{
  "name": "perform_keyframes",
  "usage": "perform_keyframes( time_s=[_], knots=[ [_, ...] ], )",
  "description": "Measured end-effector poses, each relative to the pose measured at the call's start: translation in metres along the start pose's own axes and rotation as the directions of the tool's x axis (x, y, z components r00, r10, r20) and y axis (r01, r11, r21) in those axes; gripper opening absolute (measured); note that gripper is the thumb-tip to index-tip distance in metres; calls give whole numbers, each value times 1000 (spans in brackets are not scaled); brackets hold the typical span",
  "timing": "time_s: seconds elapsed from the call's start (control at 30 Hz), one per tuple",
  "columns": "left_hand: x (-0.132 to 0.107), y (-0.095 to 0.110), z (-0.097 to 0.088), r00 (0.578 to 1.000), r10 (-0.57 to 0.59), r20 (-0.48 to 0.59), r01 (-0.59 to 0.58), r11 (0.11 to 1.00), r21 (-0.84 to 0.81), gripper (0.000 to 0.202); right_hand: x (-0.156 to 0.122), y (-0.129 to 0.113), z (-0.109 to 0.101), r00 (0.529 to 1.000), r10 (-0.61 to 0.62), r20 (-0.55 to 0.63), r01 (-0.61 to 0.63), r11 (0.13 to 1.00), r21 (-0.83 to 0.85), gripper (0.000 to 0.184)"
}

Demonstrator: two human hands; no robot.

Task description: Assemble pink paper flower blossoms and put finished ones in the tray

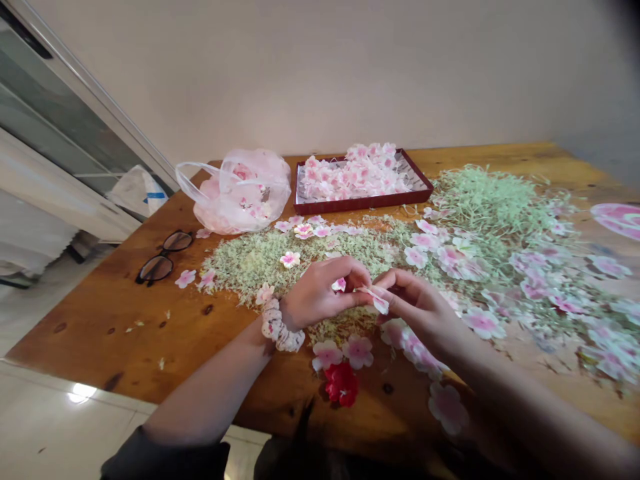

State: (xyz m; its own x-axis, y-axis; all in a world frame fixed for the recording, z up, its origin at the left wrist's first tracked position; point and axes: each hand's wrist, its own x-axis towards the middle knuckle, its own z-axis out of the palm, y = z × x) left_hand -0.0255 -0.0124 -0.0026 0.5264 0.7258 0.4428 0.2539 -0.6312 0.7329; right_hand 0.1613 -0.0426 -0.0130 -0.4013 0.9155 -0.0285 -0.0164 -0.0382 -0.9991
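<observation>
My left hand [323,293], with a floral scrunchie [281,327] at its wrist, is closed with thumb and forefinger pinched together. A small white-and-pink artificial flower [339,285] shows within its curled fingers. Opposite it, my right hand [423,310] pinches a folded pale artificial flower [380,305], edge-on, and the fingertips of both hands nearly meet there. Below the hands, a pile of dry pale green moss [245,263] spreads over the table. Two pink flowers [357,351] and a red flower [342,385] lie nearer to me. Fingers partly hide what each hand grips.
A dark red box lid [367,200] full of pink flowers stands at the back, beside a sheer white bag [240,193] of flowers. Eyeglasses [163,259] lie left on the wooden table [95,333]. Light green shredded filler [493,203] and scattered flowers [483,323] cover the right.
</observation>
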Motion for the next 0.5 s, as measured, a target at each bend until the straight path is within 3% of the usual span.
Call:
perform_keyframes(
  time_s=[0.07, 0.17, 0.37, 0.43, 0.5],
  knots=[
    [1, -3, -3, 996, -59, 60, 61, 998, -21, 15, 0, 3, 2, 999, 9, -31, -10, 1000, -24, 25],
    [1, -7, -5, 994, -103, 39, 106, 992, -67, 18, 3, 6, 0, 994, -25, -107, 19, 998, -60, 23],
    [2, -13, -11, 962, -168, -216, 138, 979, -148, 25, 8, 3, -21, 947, -164, -275, 133, 983, -128, 18],
    [3, -16, -18, 913, -209, -350, 185, 977, -103, 24, 7, 0, -22, 953, -217, -213, 172, 962, -211, 16],
    [4, -19, -25, 877, -244, -413, 258, 966, -23, 23, 6, -1, -19, 968, -249, -42, 222, 917, -331, 14]
  ],
)
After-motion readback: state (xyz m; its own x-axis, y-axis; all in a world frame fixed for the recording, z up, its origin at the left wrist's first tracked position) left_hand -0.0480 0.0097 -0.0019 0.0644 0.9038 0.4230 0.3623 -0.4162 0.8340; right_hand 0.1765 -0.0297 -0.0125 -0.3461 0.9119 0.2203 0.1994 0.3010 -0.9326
